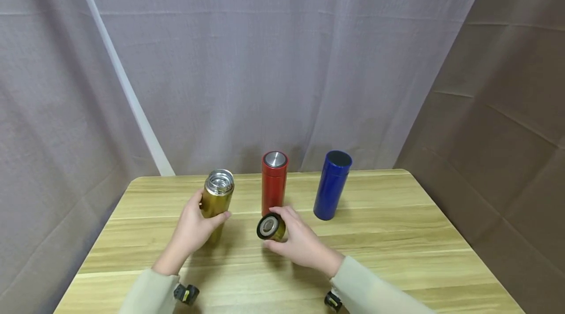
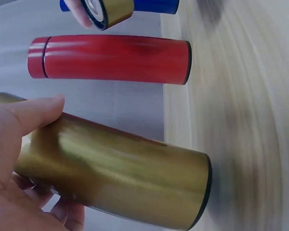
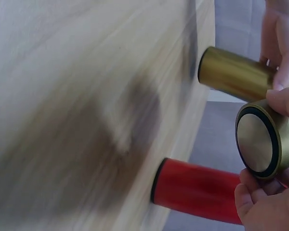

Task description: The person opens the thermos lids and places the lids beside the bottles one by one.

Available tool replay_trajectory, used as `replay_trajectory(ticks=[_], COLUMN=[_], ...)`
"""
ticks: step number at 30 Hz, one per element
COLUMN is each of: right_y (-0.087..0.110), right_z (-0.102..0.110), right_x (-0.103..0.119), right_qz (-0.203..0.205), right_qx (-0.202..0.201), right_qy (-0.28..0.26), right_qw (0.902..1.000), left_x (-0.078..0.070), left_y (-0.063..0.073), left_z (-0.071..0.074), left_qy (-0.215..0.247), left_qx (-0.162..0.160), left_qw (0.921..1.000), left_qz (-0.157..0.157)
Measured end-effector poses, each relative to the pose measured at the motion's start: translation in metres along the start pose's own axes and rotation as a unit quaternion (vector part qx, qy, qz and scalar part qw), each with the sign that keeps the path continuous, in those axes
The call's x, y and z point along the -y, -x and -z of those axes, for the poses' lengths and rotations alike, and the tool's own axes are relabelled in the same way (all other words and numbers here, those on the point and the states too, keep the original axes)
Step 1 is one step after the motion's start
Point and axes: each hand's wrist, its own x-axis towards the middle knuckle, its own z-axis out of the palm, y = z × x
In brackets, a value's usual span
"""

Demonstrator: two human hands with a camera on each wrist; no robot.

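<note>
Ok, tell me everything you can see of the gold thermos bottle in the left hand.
The gold thermos bottle is a smooth, shiny cylinder, metallic in look, with a black edge around its base. Its top is uncapped, showing a bare silvery neck and open mouth. It is held mouth up, leaning a little, left of the red thermos bottle in the head view. The left hand grips its upper part; whether its base touches the wooden table is unclear.

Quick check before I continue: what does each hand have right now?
Left hand: holding the gold flask, mouth uncovered.
Right hand: holding the gold lid, tilted and apart from the flask.
</note>
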Motion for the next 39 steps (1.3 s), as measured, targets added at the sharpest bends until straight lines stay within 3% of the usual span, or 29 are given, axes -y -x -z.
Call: replay_trajectory(ticks=[7, 15, 25, 32, 39], right_y=[-0.003, -0.008, -0.011, -0.017, -0.024], right_z=[-0.019, -0.040, -0.061, -0.071, -0.077], right_x=[0.000, -0.004, -0.009, -0.011, -0.007], right_qz=[-0.023, -0.033, -0.012, 0.005, 0.048], right_qx=[0.025, 0.058, 0.084, 0.085, 0.108], right_qy=[-0.018, -0.012, 0.001, 0.020, 0.085], right_qw=[0.9993, 0.9977, 0.9964, 0.9961, 0.9894], left_x=[0.003, 0.012, 0.024, 0.033, 0.037], left_y=[-0.010, -0.023, -0.027, -0.033, -0.036], left_z=[0.000, -0.003, -0.007, -0.001, 0.003], left_qy=[0.002, -0.004, 0.014, 0.020, 0.033], left_qx=[-0.001, -0.002, 0.006, 0.033, 0.054], left_qw=[0.9988, 0.9980, 0.9974, 0.9963, 0.9940], left_qz=[0.050, 0.063, 0.071, 0.076, 0.089])
